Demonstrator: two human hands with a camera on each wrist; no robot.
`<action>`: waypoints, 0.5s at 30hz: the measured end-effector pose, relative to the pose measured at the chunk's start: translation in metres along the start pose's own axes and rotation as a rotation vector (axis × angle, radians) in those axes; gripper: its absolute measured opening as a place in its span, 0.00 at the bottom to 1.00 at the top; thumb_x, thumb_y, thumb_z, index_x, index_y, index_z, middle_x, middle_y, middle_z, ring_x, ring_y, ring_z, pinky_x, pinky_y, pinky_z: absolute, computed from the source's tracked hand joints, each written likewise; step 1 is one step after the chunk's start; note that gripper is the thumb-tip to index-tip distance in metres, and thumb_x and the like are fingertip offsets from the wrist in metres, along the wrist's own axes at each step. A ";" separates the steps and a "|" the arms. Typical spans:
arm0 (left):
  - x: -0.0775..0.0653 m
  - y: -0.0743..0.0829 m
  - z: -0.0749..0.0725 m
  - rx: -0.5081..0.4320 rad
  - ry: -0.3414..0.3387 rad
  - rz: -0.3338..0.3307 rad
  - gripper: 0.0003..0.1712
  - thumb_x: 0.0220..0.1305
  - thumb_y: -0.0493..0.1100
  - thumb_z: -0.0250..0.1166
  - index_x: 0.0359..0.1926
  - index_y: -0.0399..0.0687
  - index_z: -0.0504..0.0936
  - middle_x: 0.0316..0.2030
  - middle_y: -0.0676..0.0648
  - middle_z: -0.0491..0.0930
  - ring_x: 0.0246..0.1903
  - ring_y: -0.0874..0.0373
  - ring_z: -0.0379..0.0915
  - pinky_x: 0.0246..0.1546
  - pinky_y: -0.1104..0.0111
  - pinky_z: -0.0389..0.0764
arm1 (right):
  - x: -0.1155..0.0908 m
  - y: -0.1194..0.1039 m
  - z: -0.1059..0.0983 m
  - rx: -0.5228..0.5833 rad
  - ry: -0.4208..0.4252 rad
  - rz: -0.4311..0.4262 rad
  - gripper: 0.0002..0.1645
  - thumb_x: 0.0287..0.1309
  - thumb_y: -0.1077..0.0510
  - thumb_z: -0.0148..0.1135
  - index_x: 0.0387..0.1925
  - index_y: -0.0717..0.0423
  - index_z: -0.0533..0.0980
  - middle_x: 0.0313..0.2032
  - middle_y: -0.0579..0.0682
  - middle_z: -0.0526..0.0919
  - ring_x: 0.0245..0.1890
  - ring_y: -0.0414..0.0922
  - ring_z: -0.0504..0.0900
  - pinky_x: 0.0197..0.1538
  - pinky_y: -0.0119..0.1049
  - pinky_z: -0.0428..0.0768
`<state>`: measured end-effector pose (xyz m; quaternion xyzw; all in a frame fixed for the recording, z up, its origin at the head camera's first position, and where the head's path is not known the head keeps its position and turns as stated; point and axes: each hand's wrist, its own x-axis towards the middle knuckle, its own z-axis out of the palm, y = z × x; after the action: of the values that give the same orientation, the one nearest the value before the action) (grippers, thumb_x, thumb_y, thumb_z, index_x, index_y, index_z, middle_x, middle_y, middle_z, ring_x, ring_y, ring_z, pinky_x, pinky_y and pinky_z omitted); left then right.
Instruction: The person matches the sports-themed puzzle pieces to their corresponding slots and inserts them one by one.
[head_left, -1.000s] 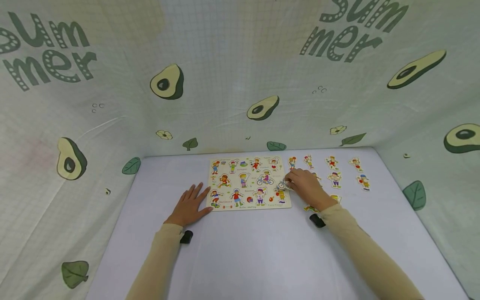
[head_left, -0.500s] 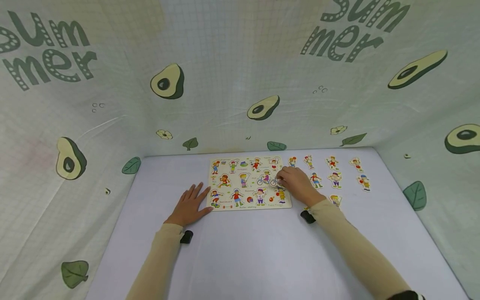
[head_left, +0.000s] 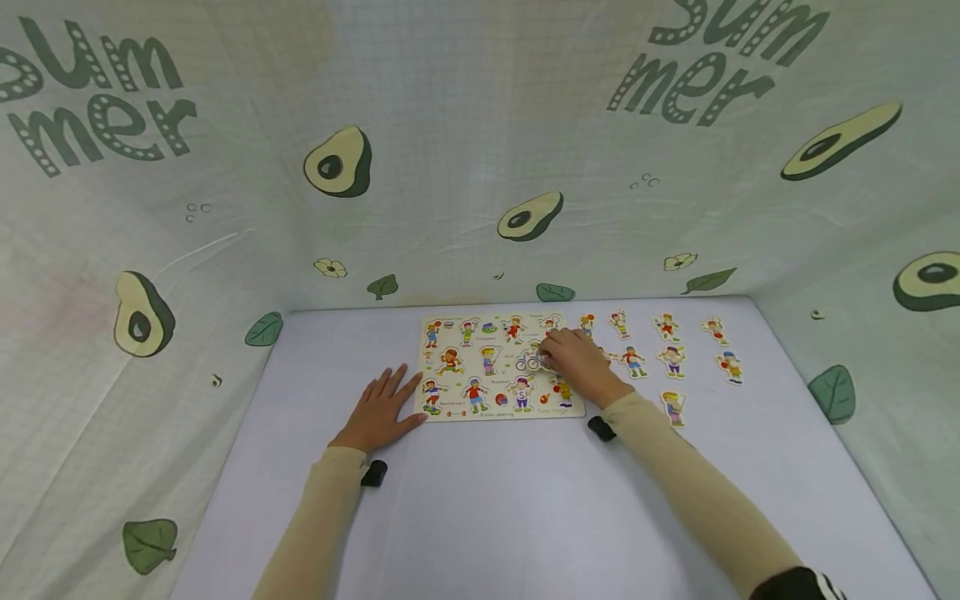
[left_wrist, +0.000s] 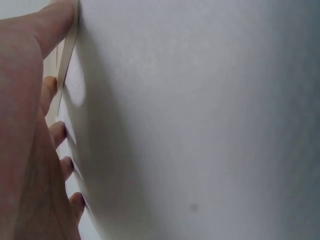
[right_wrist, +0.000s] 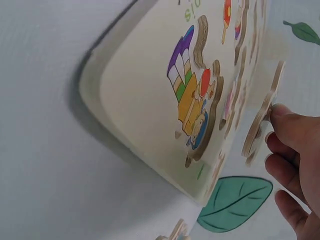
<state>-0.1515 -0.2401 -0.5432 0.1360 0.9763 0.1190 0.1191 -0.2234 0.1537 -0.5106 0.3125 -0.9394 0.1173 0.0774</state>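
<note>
Head: the right hand has moved left across the board. Left wrist: the left hand touches its edge, fingers straight, gripping nothing. Right wrist: narrowed fingers pinch a wooden piece at their tips, apparently unseated.

Left hand palm down, fingers spread; right hand in a fingertip pinch

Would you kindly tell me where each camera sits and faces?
Head: on the head, facing forward and down at the board and loose pieces; left hand, right hand and sleeves show.
Left wrist: on that wrist, facing the table; the left hand's fingers show.
Right wrist: on that wrist, facing the right hand pinching a puzzle piece.
Head and right wrist share the board.
</note>
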 end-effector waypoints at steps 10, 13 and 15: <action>0.002 -0.002 0.002 -0.003 -0.002 0.002 0.47 0.75 0.66 0.61 0.84 0.52 0.57 0.84 0.38 0.47 0.83 0.33 0.39 0.81 0.39 0.45 | 0.010 -0.001 0.006 -0.026 0.032 -0.054 0.07 0.70 0.58 0.70 0.46 0.56 0.83 0.45 0.51 0.84 0.49 0.51 0.83 0.60 0.50 0.78; 0.002 -0.002 0.002 -0.002 -0.003 0.002 0.47 0.75 0.66 0.61 0.84 0.52 0.57 0.84 0.38 0.47 0.83 0.33 0.39 0.81 0.38 0.45 | 0.013 0.000 0.009 -0.018 0.018 -0.051 0.06 0.71 0.59 0.69 0.46 0.56 0.83 0.45 0.51 0.84 0.51 0.51 0.83 0.62 0.50 0.78; 0.002 -0.002 0.002 -0.005 -0.003 0.002 0.47 0.75 0.66 0.61 0.84 0.52 0.57 0.84 0.38 0.47 0.83 0.33 0.39 0.81 0.38 0.45 | 0.016 0.000 0.011 -0.022 0.005 -0.047 0.06 0.71 0.58 0.69 0.46 0.56 0.83 0.46 0.51 0.84 0.52 0.51 0.83 0.63 0.50 0.78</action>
<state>-0.1531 -0.2411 -0.5461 0.1370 0.9757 0.1211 0.1207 -0.2368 0.1418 -0.5180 0.3334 -0.9329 0.1058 0.0858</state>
